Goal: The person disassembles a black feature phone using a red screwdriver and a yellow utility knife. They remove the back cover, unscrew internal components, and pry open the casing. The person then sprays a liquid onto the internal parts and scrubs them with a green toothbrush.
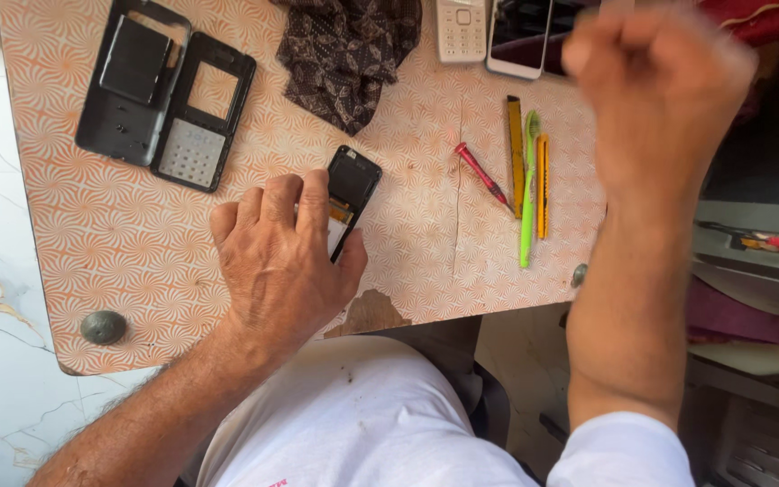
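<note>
Under the left hand (277, 261), an opened black phone (349, 194) shows orange innards

Above the dark patterned cloth (346, 56), to its right, a glossy black rectangular phone screen (519, 32) lies unlit in its white frame.

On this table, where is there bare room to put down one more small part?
The widest free patch on the table lies left of the left hand, below the two black phone frames. A smaller patch lies between the opened phone and the red screwdriver. The far edge and the tool row are crowded.
</note>
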